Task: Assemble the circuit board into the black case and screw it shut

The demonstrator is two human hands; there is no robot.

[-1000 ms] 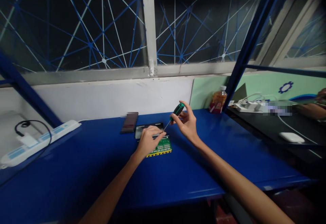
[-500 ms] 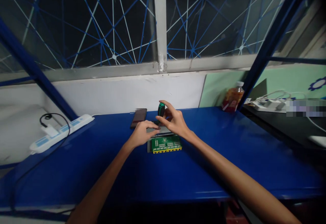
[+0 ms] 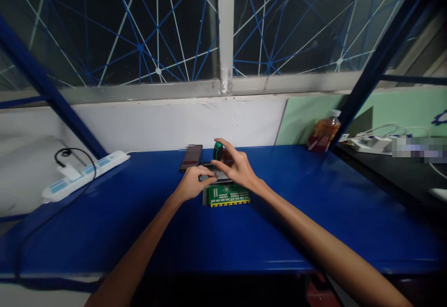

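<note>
A screwdriver with a green and black handle (image 3: 218, 151) stands nearly upright, and my right hand (image 3: 236, 163) has its fingers round the handle. Its shaft points down to the fingertips of my left hand (image 3: 196, 180), which are pinched close together beside it; what they hold is too small to make out. Under and behind the fingers lies a flat grey and black piece (image 3: 223, 176). Just in front of it is a green circuit board (image 3: 228, 194) with a yellow strip along its near edge.
A dark phone (image 3: 191, 157) lies behind my left hand on the blue table (image 3: 209, 246). A white power strip (image 3: 87, 175) with a black cable is at the left. A bottle (image 3: 324, 132) stands at the back right, near a black surface with white cables.
The view has shifted slightly. The screwdriver's top has moved a little to the left with my right hand. My left hand stays at the same spot near the shaft.
</note>
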